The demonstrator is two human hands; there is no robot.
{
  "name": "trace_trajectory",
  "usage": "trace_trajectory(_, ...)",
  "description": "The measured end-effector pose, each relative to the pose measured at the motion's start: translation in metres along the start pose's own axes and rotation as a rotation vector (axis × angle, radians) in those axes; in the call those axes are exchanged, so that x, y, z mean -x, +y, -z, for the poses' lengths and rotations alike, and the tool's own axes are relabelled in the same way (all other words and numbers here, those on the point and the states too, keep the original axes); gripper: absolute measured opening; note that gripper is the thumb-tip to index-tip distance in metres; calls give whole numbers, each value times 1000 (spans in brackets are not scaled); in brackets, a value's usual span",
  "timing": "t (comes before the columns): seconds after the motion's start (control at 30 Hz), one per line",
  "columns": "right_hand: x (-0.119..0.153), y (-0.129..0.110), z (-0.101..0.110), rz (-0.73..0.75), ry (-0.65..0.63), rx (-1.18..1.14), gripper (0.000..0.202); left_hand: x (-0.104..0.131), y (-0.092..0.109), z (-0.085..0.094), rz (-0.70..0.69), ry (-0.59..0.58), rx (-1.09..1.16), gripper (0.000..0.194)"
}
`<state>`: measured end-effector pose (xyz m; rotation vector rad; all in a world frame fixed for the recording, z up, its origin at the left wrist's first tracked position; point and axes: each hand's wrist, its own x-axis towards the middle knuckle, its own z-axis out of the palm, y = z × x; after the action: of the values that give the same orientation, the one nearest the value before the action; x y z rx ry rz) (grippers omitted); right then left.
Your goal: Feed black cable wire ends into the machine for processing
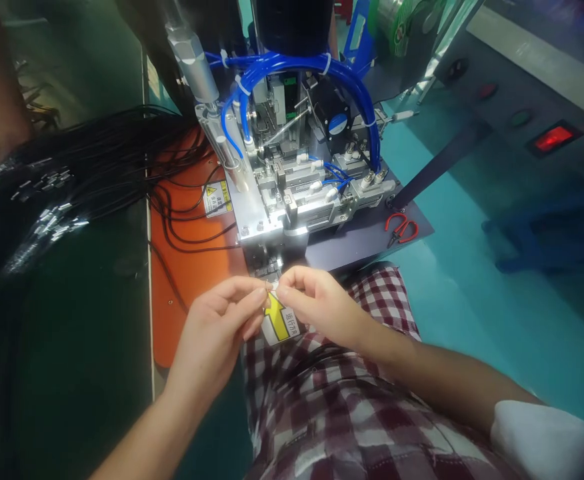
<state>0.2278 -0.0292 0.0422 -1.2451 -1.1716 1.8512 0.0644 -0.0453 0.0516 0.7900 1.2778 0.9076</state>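
both hands, left hand (217,320) and right hand (317,303), pinch a tiny part (272,287) between their fingertips; it may slip into the machine (277,200) just beyond them.

There is a single view, worn on the person's head, and it looks forward and steeply down. It sits close: the left hand (219,320) and right hand (317,307) meet just below the middle of the frame, forearms entering from the bottom edge. Directly beyond the grip stands the metal machine with blue hoses (292,153), its top cut off by the upper edge. Left of the grip the black cable bundle (87,173) spreads out; right of it the teal desk (472,267) runs off. The corners darken and blur.
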Motion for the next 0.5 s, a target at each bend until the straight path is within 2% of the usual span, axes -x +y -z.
trace_trajectory(0.07,1,2,0,38,35,58,16,-2,2,-1,53,8,20,22)
trace_trajectory(0.27,5,9,-3,136,98,272,17,-3,-2,-3,82,45,52,25)
trace_trajectory(0.5,-6,9,9,112,81,211,14,-4,-6,-3,69,36,-21,25)
